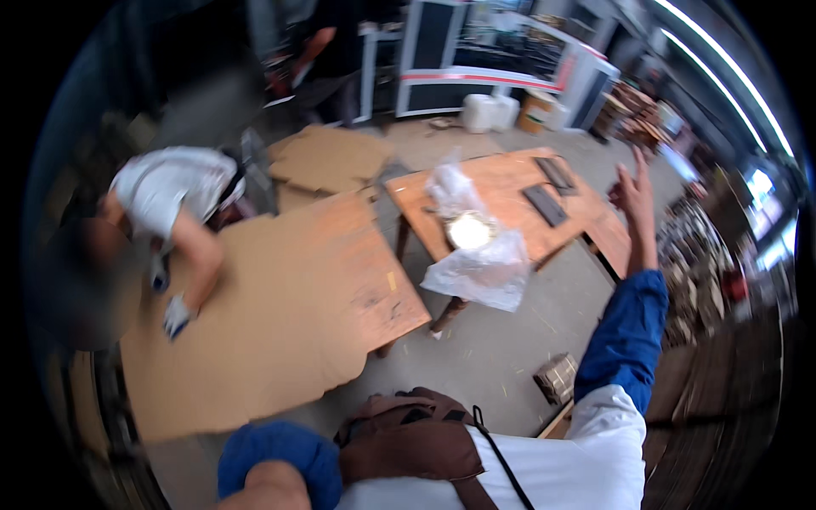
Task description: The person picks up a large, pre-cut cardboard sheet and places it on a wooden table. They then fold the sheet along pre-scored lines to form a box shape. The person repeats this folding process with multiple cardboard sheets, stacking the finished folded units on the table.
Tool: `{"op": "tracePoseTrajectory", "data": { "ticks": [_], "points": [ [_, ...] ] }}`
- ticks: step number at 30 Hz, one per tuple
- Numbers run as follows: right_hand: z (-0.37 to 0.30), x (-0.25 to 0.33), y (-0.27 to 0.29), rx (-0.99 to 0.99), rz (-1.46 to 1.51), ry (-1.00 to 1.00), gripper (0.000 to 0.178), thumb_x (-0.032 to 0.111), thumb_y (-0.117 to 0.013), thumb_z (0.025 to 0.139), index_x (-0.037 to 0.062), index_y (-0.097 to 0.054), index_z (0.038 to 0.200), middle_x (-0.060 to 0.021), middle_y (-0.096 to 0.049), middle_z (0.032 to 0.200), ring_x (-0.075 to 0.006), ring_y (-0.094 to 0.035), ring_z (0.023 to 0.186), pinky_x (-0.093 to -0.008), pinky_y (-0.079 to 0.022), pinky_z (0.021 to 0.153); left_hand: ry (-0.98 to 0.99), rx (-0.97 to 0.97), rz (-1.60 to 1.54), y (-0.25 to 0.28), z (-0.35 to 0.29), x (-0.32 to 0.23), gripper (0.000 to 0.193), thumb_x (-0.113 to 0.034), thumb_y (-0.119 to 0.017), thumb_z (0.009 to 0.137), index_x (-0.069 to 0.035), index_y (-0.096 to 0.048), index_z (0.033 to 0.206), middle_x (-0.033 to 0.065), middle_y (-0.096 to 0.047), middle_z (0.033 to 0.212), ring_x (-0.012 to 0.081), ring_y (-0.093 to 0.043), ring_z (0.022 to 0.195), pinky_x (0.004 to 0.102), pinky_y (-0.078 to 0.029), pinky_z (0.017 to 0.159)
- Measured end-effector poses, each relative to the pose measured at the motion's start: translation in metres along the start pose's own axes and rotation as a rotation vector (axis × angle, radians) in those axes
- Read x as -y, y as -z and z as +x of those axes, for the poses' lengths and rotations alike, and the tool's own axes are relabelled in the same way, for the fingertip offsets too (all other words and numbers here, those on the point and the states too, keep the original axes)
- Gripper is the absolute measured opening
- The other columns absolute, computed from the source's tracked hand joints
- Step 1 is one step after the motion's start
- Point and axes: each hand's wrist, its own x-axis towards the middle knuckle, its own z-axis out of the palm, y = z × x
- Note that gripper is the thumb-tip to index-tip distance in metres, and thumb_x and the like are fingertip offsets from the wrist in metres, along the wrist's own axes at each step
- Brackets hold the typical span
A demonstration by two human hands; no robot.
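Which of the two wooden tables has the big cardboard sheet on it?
The left table, where a co-worker in white leans over the cardboard sheet. The other table, on the raised right hand's side, bears clear plastic and two dark slabs.

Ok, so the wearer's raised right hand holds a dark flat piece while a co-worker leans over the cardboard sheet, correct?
Not quite: the head view shows the raised right hand holding nothing; two dark flat pieces lie on the right-hand table. The co-worker does lean over the cardboard sheet.
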Motion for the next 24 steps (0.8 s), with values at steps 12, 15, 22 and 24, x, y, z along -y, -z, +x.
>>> {"op": "tracePoseTrajectory", "data": {
  "ticks": [12, 15, 22, 24],
  "points": [
    [-0.230, -0.236, -0.264, 1.235, -0.461, 0.056, 0.053, 0.028, -0.067, 0.086, 0.0064, -0.053, 0.133, -0.0215, -0.071, 0.092, -0.0369, -0.069, 0.087, -0.0454, -0.053, 0.081, 1.721, -0.171, 1.571, 0.112, -0.298, -0.210, 0.022, -0.022, -0.065, 0.092, -0.003, -0.059, 0.101, 0.0160, -0.064, 0.092, 0.0328, -0.064, 0.081, 0.0385, -0.051, 0.071],
    [-0.316, -0.226, -0.315, 1.533, -0.339, -0.021, 0.056, 0.028, -0.068, 0.086, 0.0058, -0.052, 0.135, -0.0223, -0.070, 0.098, -0.0355, -0.069, 0.088, -0.0435, -0.053, 0.082, 2.159, -0.347, 1.840, 0.092, -0.397, -0.326, 0.024, -0.025, -0.065, 0.090, -0.003, -0.062, 0.098, 0.0201, -0.066, 0.091, 0.0371, -0.066, 0.084, 0.0436, -0.052, 0.077],
    [-0.402, -0.174, -0.376, 1.688, -0.039, -0.628, 0.048, 0.039, -0.059, 0.096, 0.0019, -0.056, 0.126, -0.0105, -0.071, 0.091, -0.0188, -0.070, 0.070, -0.0317, -0.053, 0.059, 2.621, -0.045, 1.740, -0.033, -0.575, -0.519, 0.033, -0.036, -0.063, 0.088, -0.005, -0.067, 0.099, 0.0199, -0.069, 0.092, 0.0368, -0.067, 0.089, 0.0468, -0.053, 0.079],
    [-0.396, -0.179, -0.378, 1.608, -0.054, -0.799, 0.044, 0.044, -0.058, 0.097, 0.0051, -0.058, 0.117, -0.0086, -0.070, 0.091, -0.0166, -0.068, 0.071, -0.0295, -0.049, 0.057, 2.490, -0.850, 1.602, -0.028, -0.592, -0.505, 0.030, -0.032, -0.061, 0.090, -0.004, -0.067, 0.098, 0.0184, -0.068, 0.088, 0.0346, -0.067, 0.083, 0.0463, -0.053, 0.074]
  ]
}}
